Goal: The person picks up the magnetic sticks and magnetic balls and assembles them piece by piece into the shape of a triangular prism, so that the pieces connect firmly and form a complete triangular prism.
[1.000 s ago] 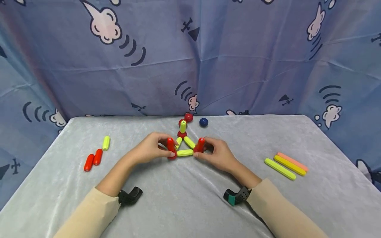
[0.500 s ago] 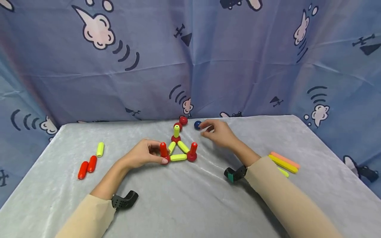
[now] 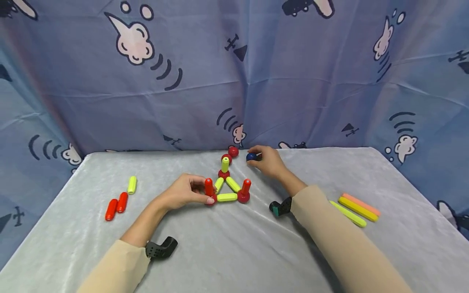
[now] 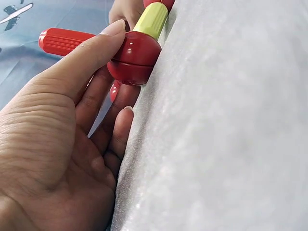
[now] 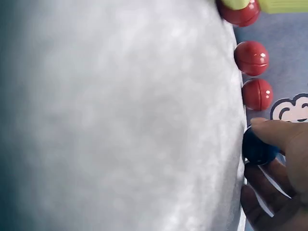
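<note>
over the grey cloth, the right arm reaches farther forward than the left arm. the left hand, fingers bent, holds the near left corner of the triangular frame, from which 3 short rods stand up; the thumb touches that corner's red ball. the right hand, fingers curled, pinches the blue ball by the cloth's far edge, near 2 other red balls.

A left hand holds a red ball on pale cloth.
Its thumb lies where a red stick meets the ball; a yellow-green stick extends from it, with part of the right hand behind.
</note>
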`<control>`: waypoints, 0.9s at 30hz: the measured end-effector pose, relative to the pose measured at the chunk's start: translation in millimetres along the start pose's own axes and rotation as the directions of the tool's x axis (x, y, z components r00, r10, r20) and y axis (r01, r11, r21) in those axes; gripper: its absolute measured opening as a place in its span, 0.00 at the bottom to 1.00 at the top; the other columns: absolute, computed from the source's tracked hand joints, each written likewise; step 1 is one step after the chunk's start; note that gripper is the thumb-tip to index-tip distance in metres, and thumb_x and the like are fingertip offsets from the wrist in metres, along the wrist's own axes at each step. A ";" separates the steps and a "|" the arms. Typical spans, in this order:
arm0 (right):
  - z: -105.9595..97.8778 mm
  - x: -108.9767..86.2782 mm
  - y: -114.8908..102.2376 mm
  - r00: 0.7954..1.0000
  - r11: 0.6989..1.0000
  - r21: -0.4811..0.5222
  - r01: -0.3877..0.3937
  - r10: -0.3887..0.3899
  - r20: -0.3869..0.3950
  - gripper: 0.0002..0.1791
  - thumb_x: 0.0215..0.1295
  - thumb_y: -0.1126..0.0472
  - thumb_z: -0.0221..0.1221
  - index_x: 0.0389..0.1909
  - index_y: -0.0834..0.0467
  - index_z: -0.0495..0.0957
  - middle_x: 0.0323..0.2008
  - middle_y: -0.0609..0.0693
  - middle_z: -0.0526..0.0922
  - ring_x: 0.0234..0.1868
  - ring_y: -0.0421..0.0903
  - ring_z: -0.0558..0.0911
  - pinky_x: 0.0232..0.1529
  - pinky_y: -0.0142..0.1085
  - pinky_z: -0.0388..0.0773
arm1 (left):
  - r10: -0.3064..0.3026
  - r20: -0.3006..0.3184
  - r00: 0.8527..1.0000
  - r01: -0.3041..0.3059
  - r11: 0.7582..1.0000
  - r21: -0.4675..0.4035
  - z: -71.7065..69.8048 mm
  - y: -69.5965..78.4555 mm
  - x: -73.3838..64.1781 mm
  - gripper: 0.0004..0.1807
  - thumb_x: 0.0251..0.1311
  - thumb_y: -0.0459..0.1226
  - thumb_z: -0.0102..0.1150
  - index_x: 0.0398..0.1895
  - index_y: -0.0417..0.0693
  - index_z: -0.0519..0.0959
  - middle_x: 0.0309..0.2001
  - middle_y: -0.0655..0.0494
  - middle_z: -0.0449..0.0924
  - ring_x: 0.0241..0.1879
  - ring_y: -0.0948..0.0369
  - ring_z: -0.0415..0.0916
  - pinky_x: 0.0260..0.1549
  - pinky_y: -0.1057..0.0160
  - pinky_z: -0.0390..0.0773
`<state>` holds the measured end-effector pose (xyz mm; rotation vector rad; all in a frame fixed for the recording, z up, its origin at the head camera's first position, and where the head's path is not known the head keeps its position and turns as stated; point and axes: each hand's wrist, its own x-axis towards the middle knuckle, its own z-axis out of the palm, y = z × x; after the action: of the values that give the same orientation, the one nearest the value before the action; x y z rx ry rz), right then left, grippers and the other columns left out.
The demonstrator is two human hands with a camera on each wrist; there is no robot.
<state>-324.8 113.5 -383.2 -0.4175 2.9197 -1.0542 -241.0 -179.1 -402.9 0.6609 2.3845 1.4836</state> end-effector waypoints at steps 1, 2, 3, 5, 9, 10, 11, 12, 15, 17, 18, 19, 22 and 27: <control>0.5 -0.7 -0.2 1.000 1.000 0.010 -0.002 0.002 -0.010 0.22 0.66 0.59 0.66 0.60 0.60 0.79 0.59 0.58 0.82 0.54 0.56 0.83 0.55 0.48 0.81 | -0.003 -0.002 1.000 0.003 1.000 -0.003 0.4 -0.3 -0.1 0.13 0.50 0.36 0.77 0.40 0.46 0.87 0.37 0.56 0.86 0.34 0.59 0.78 0.36 0.68 0.78; 0.0 -1.6 -1.6 1.000 1.000 0.024 0.000 0.000 -0.021 0.22 0.66 0.58 0.66 0.59 0.59 0.80 0.58 0.57 0.82 0.54 0.56 0.83 0.55 0.48 0.82 | -0.005 -0.004 1.000 0.005 1.000 -0.006 0.8 -0.3 -0.2 0.13 0.50 0.35 0.77 0.40 0.46 0.87 0.36 0.56 0.86 0.34 0.60 0.78 0.35 0.68 0.77; -1.1 -2.0 -3.3 1.000 0.999 0.045 0.003 -0.002 -0.029 0.21 0.66 0.57 0.67 0.58 0.58 0.80 0.58 0.56 0.83 0.54 0.55 0.83 0.54 0.47 0.82 | -0.006 -0.005 1.000 0.006 1.000 -0.009 1.0 0.3 -0.6 0.13 0.50 0.35 0.77 0.40 0.46 0.87 0.36 0.56 0.86 0.34 0.59 0.78 0.35 0.68 0.77; -5.8 -3.8 -10.9 0.999 0.996 0.091 0.021 -0.018 -0.036 0.22 0.66 0.55 0.67 0.58 0.57 0.80 0.57 0.55 0.83 0.54 0.55 0.83 0.53 0.47 0.82 | -0.014 -0.008 1.000 0.013 1.000 -0.017 1.2 1.2 -0.9 0.13 0.50 0.35 0.77 0.40 0.45 0.87 0.36 0.56 0.86 0.34 0.60 0.78 0.36 0.68 0.78; -17.6 -8.6 -34.7 0.995 0.982 0.158 0.101 -0.100 -0.017 0.23 0.65 0.54 0.68 0.59 0.55 0.80 0.54 0.53 0.84 0.53 0.52 0.84 0.50 0.46 0.83 | -0.034 -0.012 0.999 0.034 0.999 -0.027 0.0 2.8 -0.9 0.13 0.50 0.35 0.78 0.40 0.46 0.88 0.36 0.56 0.87 0.35 0.59 0.79 0.36 0.67 0.78; -19.3 -10.2 -41.6 0.992 0.978 0.163 0.128 -0.128 -0.009 0.23 0.64 0.54 0.69 0.59 0.54 0.81 0.53 0.53 0.85 0.52 0.52 0.84 0.50 0.46 0.84 | -0.040 -0.013 0.999 0.039 0.999 -0.033 -0.3 2.3 -0.6 0.13 0.50 0.35 0.78 0.40 0.46 0.88 0.36 0.57 0.87 0.35 0.59 0.79 0.37 0.67 0.78; -20.3 -11.5 -48.1 0.987 0.974 0.162 0.158 -0.161 0.001 0.22 0.64 0.54 0.69 0.58 0.53 0.81 0.51 0.52 0.86 0.51 0.51 0.85 0.49 0.45 0.84 | -0.043 -0.013 0.999 0.042 0.998 -0.037 -0.6 2.0 -0.5 0.13 0.50 0.35 0.78 0.40 0.46 0.88 0.36 0.57 0.88 0.36 0.58 0.79 0.37 0.67 0.79; -20.4 -12.4 -53.9 0.981 0.969 0.157 0.192 -0.196 0.013 0.22 0.64 0.54 0.69 0.58 0.53 0.81 0.50 0.52 0.86 0.50 0.49 0.85 0.49 0.43 0.84 | -0.044 -0.013 0.999 0.044 0.998 -0.042 -0.8 1.7 -0.6 0.13 0.50 0.35 0.78 0.40 0.45 0.88 0.36 0.56 0.88 0.36 0.58 0.79 0.37 0.66 0.79; -19.1 -14.9 -68.0 0.951 0.946 0.129 0.298 -0.306 0.047 0.21 0.63 0.56 0.70 0.57 0.53 0.82 0.46 0.51 0.86 0.45 0.47 0.83 0.45 0.39 0.83 | -0.047 -0.009 0.999 0.046 0.997 -0.061 -1.0 1.7 -0.1 0.14 0.50 0.35 0.78 0.41 0.45 0.88 0.36 0.56 0.88 0.36 0.59 0.80 0.38 0.66 0.80; -17.0 -15.2 -73.7 0.927 0.926 0.096 0.365 -0.371 0.059 0.21 0.63 0.57 0.70 0.57 0.54 0.82 0.46 0.50 0.86 0.43 0.46 0.82 0.44 0.37 0.83 | -0.050 -0.011 0.999 0.049 0.996 -0.072 -1.2 2.0 -0.4 0.14 0.50 0.35 0.78 0.41 0.44 0.88 0.36 0.55 0.89 0.35 0.59 0.80 0.38 0.66 0.80; -16.1 -14.9 -75.5 0.917 0.917 0.085 0.389 -0.394 0.062 0.22 0.63 0.58 0.70 0.57 0.55 0.82 0.46 0.50 0.85 0.42 0.46 0.81 0.44 0.37 0.83 | -0.049 -0.012 0.999 0.047 0.996 -0.075 -1.5 2.0 -0.6 0.14 0.50 0.35 0.78 0.41 0.43 0.88 0.36 0.55 0.89 0.35 0.60 0.81 0.38 0.66 0.80; -15.5 -14.7 -76.8 0.910 0.911 0.076 0.404 -0.409 0.063 0.22 0.63 0.58 0.70 0.57 0.56 0.82 0.46 0.51 0.85 0.41 0.46 0.80 0.43 0.37 0.83 | -0.048 -0.014 0.999 0.047 0.996 -0.075 -1.7 2.1 -0.9 0.14 0.50 0.35 0.78 0.42 0.43 0.88 0.36 0.54 0.89 0.35 0.60 0.81 0.38 0.66 0.81; -15.1 -13.0 -76.1 0.912 0.912 0.109 0.395 -0.404 0.069 0.22 0.64 0.57 0.69 0.58 0.54 0.81 0.50 0.50 0.85 0.43 0.46 0.81 0.46 0.38 0.83 | -0.051 -0.021 0.998 0.049 0.996 -0.076 -2.0 2.3 -1.2 0.14 0.50 0.35 0.78 0.41 0.43 0.88 0.36 0.54 0.89 0.35 0.61 0.81 0.39 0.66 0.81; -14.5 -5.7 -63.0 0.952 0.912 0.311 0.266 -0.299 0.063 0.18 0.76 0.56 0.56 0.61 0.59 0.79 0.57 0.56 0.83 0.52 0.53 0.83 0.54 0.50 0.83 | -0.051 -0.021 0.998 0.050 0.997 -0.066 -1.6 1.7 0.1 0.15 0.50 0.36 0.78 0.41 0.43 0.88 0.36 0.54 0.89 0.35 0.61 0.80 0.38 0.66 0.79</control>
<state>-305.3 77.5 -332.9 -0.8733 2.5931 -1.4306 -241.4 -179.7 -400.6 0.5675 2.3400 1.5496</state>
